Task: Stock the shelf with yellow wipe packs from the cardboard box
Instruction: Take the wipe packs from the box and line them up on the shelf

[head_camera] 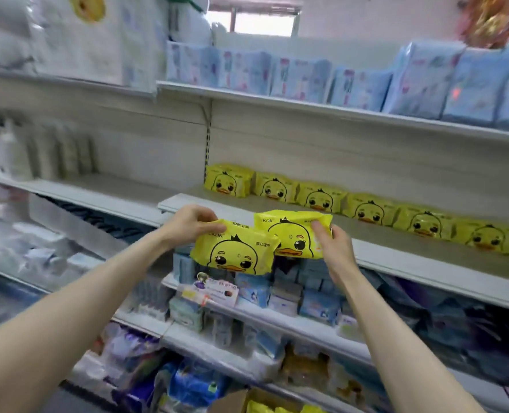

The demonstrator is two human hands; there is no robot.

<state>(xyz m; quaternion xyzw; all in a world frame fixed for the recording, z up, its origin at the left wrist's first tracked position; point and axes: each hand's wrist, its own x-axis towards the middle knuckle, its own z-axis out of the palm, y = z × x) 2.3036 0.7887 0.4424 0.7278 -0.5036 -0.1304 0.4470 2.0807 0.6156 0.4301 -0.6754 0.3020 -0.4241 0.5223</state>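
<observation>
Indoors, both hands (pixel 187 223) (pixel 336 248) grip yellow wipe packs (pixel 235 251) (pixel 292 234), one each, before the pale shelf (pixel 381 236).

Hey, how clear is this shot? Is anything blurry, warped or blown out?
Head view: the left pack and right pack, held by the left hand and right hand, are fairly sharp; the left-side shelves smear with blur; the window is blown out white; the wide lens bows the shelf edge.
</observation>
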